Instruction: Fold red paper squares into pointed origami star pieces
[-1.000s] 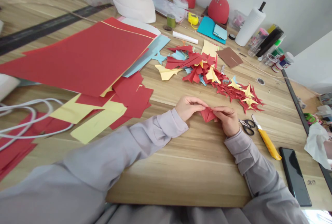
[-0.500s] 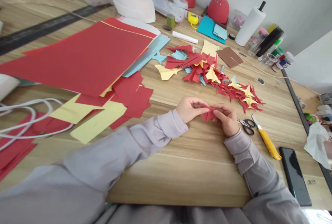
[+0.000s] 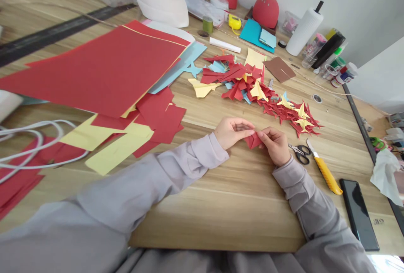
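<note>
Left hand (image 3: 232, 133) and right hand (image 3: 275, 145) grasp a small, folded red paper piece (image 3: 252, 141) between them. Each hand pinches the upper part of the piece between thumb and fingers; the thumb tips sit close together at its top edge. The folded lower portion points down toward the wearer. The piece is located above the wood-grain desk (image 3: 221, 210), near the centre of the work area; contact between the piece and the desk surface cannot be determined.

Beyond the hands lies an elongated pile of folded red, yellow and light-blue paper figures (image 3: 233, 74). Its right end consists of pointed star-like shapes, mostly red with several yellow ones on top. A flat brown rectangular card (image 3: 277, 69) lies just behind the pile.

To the right of the right hand, in order: black-handled metal scissors (image 3: 302, 151), a yellow-handled utility knife (image 3: 327, 174) with its blade exposed, and a black rectangular smartphone (image 3: 360, 215). To the left: large red paper sheets (image 3: 101, 70), stacked, overlapping smaller red paper pieces (image 3: 160, 117) and pale-yellow paper strips (image 3: 121, 151).
</note>
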The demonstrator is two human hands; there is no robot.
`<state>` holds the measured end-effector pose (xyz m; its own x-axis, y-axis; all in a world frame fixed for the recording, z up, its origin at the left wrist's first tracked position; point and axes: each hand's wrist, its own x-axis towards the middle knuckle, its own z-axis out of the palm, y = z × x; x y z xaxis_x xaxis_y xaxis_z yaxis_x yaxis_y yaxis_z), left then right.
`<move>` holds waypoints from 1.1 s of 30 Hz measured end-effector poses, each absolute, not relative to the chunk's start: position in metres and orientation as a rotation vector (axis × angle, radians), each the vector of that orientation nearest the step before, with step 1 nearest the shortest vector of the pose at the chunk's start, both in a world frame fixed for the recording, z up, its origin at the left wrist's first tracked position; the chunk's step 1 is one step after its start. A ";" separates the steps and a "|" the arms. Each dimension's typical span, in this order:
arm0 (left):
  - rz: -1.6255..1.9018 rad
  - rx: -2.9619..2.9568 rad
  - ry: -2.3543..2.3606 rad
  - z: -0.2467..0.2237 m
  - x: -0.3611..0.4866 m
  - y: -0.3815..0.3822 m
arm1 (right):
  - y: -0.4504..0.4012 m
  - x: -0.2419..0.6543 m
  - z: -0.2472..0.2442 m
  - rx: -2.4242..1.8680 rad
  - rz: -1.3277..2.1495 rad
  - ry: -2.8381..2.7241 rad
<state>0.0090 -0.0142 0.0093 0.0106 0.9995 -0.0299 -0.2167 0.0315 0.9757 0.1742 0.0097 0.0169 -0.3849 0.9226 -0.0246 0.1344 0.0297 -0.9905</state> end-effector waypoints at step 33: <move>1.252 1.014 1.091 0.009 0.009 -0.013 | 0.008 0.175 0.017 -1.030 1.537 -1.622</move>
